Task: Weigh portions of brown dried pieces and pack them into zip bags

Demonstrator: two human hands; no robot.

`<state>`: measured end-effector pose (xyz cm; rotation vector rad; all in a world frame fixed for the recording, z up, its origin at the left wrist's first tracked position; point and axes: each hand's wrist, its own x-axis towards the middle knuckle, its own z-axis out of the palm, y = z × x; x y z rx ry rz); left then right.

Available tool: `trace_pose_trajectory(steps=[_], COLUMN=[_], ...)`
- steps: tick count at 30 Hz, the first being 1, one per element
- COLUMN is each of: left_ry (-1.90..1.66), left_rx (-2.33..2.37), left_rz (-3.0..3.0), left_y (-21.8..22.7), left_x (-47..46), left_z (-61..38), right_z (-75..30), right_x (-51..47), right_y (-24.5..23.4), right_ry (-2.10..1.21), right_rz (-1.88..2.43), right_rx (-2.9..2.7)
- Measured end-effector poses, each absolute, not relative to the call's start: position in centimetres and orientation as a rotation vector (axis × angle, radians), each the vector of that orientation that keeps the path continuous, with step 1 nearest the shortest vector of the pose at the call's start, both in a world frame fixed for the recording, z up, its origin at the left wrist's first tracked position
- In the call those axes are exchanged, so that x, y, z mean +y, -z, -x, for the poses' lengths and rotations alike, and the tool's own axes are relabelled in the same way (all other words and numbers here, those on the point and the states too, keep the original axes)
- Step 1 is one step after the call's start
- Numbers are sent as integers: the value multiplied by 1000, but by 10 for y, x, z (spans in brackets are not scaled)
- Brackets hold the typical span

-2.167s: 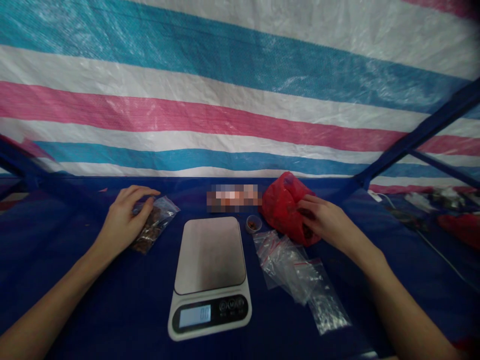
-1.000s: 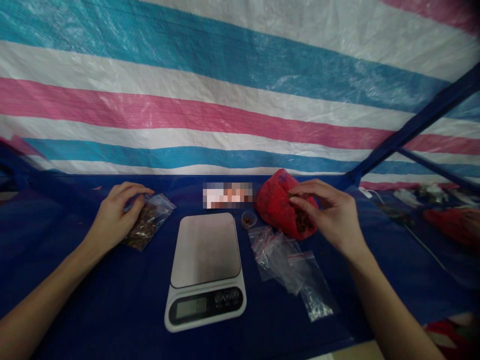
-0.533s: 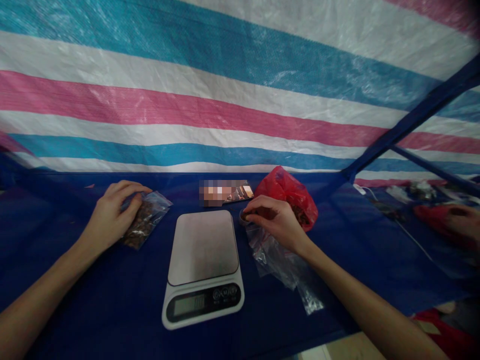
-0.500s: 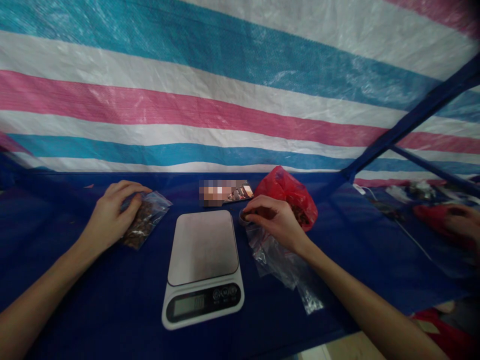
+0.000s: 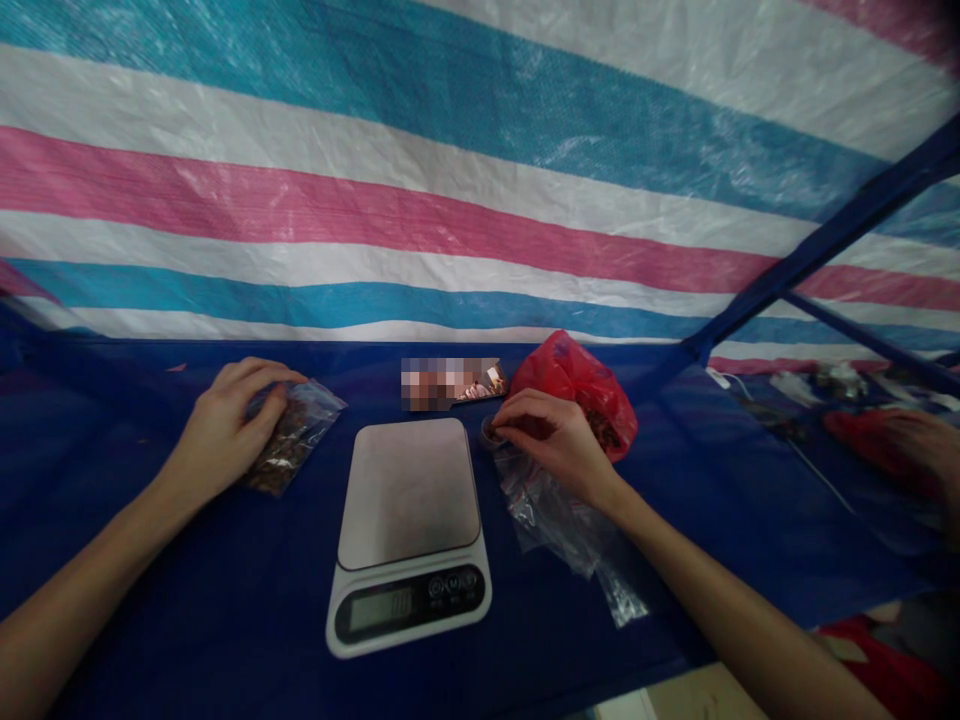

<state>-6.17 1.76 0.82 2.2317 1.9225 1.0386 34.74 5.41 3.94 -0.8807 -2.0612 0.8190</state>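
Two hands work left to right. The left hand (image 5: 221, 430) has a half-closed grip on a clear zip bag (image 5: 296, 445) of brown pieces, left of a kitchen scale (image 5: 409, 505). The right hand (image 5: 551, 435) pinches its fingertips (image 5: 501, 428) at a small cup (image 5: 488, 431); whether they hold anything is hidden. A red plastic bag (image 5: 577, 385) sits just behind, with loose clear bags (image 5: 551, 530) below.

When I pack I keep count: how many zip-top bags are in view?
3: a zip-top bag of brown pieces under the left hand, and two overlapping zip-top bags under the right hand, which may hide more.
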Motion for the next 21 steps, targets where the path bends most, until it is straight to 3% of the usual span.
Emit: trace_pose_trajectory(steps=[21], left_ry=[-1043], left_rx=[1900], left_rz=[-2182], left_y=[-12], left_x=[17], left_z=[55], right_z=[-347], right_x=[55], right_y=[-36], right_ry=[-704], right_rz=[828], right_rx=[-2089])
